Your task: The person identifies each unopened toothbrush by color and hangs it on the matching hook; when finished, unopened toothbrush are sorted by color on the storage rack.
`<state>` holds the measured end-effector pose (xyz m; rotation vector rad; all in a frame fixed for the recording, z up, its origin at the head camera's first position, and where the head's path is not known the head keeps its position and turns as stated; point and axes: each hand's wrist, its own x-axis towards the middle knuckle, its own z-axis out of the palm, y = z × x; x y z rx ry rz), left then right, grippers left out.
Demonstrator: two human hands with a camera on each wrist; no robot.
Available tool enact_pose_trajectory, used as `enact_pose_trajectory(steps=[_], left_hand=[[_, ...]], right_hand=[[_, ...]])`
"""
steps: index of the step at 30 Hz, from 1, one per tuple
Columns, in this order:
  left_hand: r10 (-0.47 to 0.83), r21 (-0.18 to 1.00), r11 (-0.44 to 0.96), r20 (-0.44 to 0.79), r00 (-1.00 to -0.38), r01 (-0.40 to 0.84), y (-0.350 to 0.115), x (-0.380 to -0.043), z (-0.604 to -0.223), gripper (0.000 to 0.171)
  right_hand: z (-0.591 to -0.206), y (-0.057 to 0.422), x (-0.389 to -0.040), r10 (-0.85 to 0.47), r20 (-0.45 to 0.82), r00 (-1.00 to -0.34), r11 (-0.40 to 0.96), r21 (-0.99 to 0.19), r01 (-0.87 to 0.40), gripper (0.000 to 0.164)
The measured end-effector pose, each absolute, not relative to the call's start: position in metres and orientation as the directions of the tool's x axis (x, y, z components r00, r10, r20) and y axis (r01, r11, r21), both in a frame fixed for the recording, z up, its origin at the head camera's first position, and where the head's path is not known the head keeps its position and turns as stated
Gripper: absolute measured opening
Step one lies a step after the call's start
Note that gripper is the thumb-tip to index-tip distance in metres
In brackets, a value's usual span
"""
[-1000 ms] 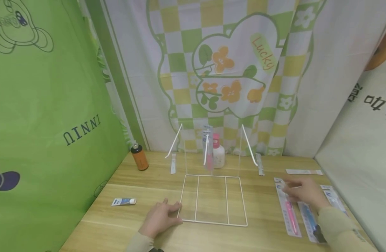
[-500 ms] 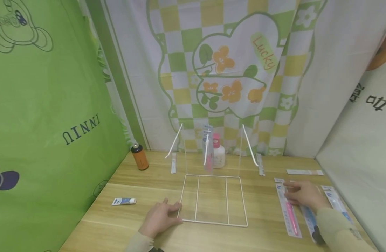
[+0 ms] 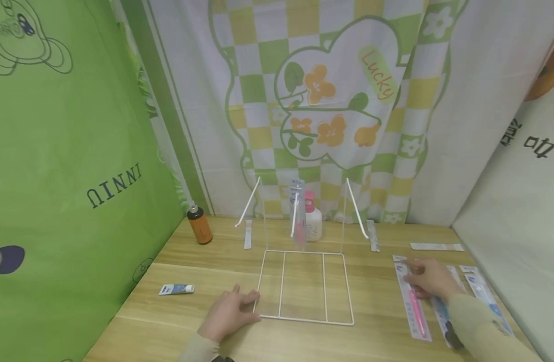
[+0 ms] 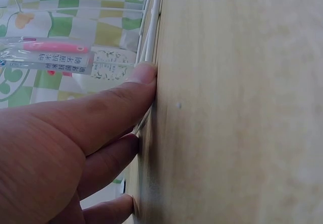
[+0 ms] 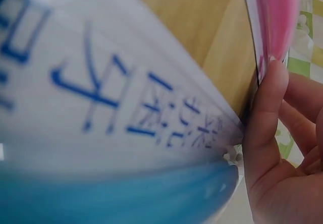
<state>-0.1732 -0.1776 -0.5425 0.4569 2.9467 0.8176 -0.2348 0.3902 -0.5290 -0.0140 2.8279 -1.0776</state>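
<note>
My left hand [image 3: 229,314] holds the front left corner of a white wire display rack [image 3: 304,320]; in the left wrist view its thumb lies on the wire beside the wooden tabletop. At the right, my right hand [image 3: 433,279] pinches the edge of a packaged pink toothbrush [image 3: 417,311] near its upper part, thumb on the near side in the right wrist view. That pack lies on the table. Packaged blue toothbrushes lie beside it, one [image 3: 442,317] partly under my right forearm and another [image 3: 487,296] farther right. Toothbrush packs [image 3: 297,216] hang on the rack's middle hook.
An orange bottle [image 3: 200,226] stands at the back left, a white bottle with pink cap [image 3: 313,223] behind the rack. A toothpaste tube [image 3: 176,289] lies at left. Narrow strips [image 3: 248,234] lie near the back, one [image 3: 436,247] at right. Two outer hooks jut forward.
My right hand has shifted slightly and settled at the pink toothbrush pack's edge, its fingers closing on it. The left hand stays at the rack's corner.
</note>
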Motion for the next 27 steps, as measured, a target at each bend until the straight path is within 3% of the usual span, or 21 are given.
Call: enact_pose_trajectory(steps=[8, 16, 27], left_hand=[[0.307, 0.502, 0.813, 0.06, -0.95, 0.295, -0.179, -0.176, -0.548, 0.061], [0.298, 0.509, 0.814, 0.049, -0.953, 0.281, -0.181, -0.177, -0.551, 0.061], [0.312, 0.51, 0.808, 0.053, -0.949, 0.295, -0.18, -0.175, -0.55, 0.061]], right_hand=[[-0.528, 0.387, -0.234, -0.03, -0.098, -0.995, 0.747, -0.664, 0.043, 0.065], [-0.517, 0.382, -0.234, -0.04, 0.014, -0.999, 0.82, -0.571, -0.041, 0.058], [-0.519, 0.381, -0.229, -0.013, -0.019, -1.0, 0.765, -0.644, 0.003, 0.06]])
